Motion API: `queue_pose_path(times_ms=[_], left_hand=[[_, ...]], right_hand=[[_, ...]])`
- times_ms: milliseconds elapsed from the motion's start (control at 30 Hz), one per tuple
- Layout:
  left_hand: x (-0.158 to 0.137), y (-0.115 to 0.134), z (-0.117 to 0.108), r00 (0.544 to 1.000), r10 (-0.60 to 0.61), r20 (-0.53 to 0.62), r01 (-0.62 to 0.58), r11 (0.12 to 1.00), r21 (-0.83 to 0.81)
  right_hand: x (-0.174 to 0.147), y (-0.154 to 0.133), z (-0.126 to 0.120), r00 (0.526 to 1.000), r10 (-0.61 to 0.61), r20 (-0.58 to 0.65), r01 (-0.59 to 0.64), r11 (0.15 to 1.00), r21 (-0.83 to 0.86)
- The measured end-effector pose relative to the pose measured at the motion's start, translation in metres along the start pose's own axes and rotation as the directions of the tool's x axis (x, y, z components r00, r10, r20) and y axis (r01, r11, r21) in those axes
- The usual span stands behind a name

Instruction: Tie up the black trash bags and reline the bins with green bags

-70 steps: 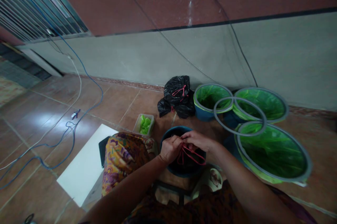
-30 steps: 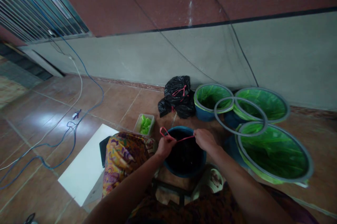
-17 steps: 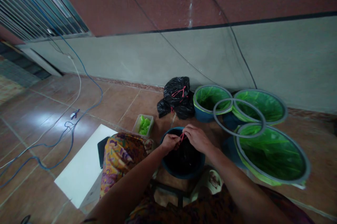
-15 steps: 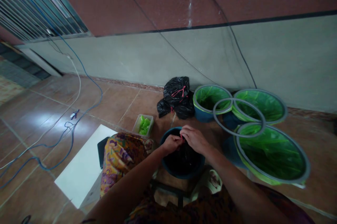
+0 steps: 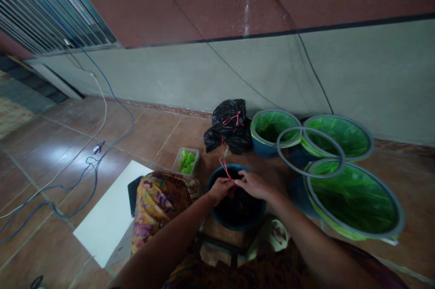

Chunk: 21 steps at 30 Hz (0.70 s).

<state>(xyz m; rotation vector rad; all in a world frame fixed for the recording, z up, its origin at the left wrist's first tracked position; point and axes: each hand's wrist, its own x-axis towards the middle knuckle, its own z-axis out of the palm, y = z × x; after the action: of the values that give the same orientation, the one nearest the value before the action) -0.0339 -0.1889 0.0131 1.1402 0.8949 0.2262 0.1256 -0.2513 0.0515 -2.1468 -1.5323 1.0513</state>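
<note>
Between my knees stands a dark blue bucket point(image 5: 238, 228) with a black plastic bag point(image 5: 239, 209) inside. Over its opening, my left hand point(image 5: 220, 189) is closed on a red drawstring point(image 5: 224, 167), whose loop sticks up past the far rim. The fingertips of my right hand point(image 5: 253, 184) meet the left ones and pinch the same drawstring. Its lower end, where it joins the bag, is hidden by my fingers.
Tied black bags point(image 5: 228, 121) lie against the wall. Right of them stand blue bins point(image 5: 301, 198) lined with green bags, a loose grey ring point(image 5: 282, 155) resting across them. A tub point(image 5: 176, 164) of green plastic, a white board point(image 5: 108, 216) and cables point(image 5: 131, 121) are left.
The drawstring loop now rises above my hands, where before only a bit of red showed between my fingers. My right hand has come down slightly and its fingers meet the left hand's.
</note>
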Motion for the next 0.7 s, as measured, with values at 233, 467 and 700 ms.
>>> queue_pose_path(times_ms=[233, 467, 700], left_hand=[[-0.002, 0.005, -0.005, 0.984, -0.169, -0.053, 0.153, 0.962, -0.226], [-0.002, 0.007, -0.006, 0.991, 0.036, -0.127, -0.031, 0.999, 0.041], [-0.009, 0.012, 0.004, 0.907, 0.415, 0.068, -0.367, 0.703, 0.609]], right_hand=[[-0.005, -0.009, -0.011, 0.994, -0.081, 0.079, 0.094, 0.98, -0.177], [-0.004, 0.001, -0.02, 0.954, -0.117, 0.276, 0.16, 0.978, -0.136], [0.013, 0.019, 0.007, 0.966, -0.255, 0.043, 0.249, 0.963, 0.101]])
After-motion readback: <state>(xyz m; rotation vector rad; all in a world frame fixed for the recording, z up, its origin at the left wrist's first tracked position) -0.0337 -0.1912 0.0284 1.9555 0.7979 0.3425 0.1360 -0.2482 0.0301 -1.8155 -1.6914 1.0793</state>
